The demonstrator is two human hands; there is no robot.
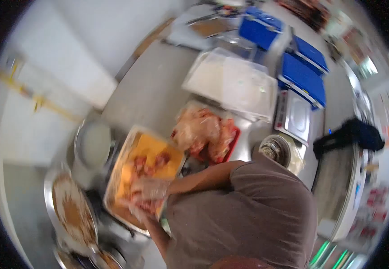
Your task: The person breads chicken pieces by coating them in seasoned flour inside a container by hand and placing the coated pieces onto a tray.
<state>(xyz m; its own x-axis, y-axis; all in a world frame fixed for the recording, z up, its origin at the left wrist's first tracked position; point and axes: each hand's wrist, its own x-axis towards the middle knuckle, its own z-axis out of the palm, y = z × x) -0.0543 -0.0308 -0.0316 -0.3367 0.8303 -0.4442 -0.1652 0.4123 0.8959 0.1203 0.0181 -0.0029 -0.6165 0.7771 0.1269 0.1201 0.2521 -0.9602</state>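
Observation:
A white rectangular tray (116, 179) holds an orange liquid or sauce (152, 145) and chunks of raw-looking meat (141, 166). Both hands are inside the tray, in thin clear plastic gloves. My right hand (152, 188) lies low over the meat, its fingers blurred among the pieces. Close beside it, nearer the tray's lower edge, my left hand (137, 212) touches the meat too. Its fingers are partly hidden and smeared, so what either hand grips does not show. Next to the tray, clear bags of meat (199, 127) rest in a red tray (230, 145).
A pot of pale liquid (95, 143) and a pan with brown residue (71, 210) stand left of the tray. Farther along the steel table are a lidded white container (230, 80), a scale (295, 114), a metal bowl (274, 151) and blue boxes (303, 78).

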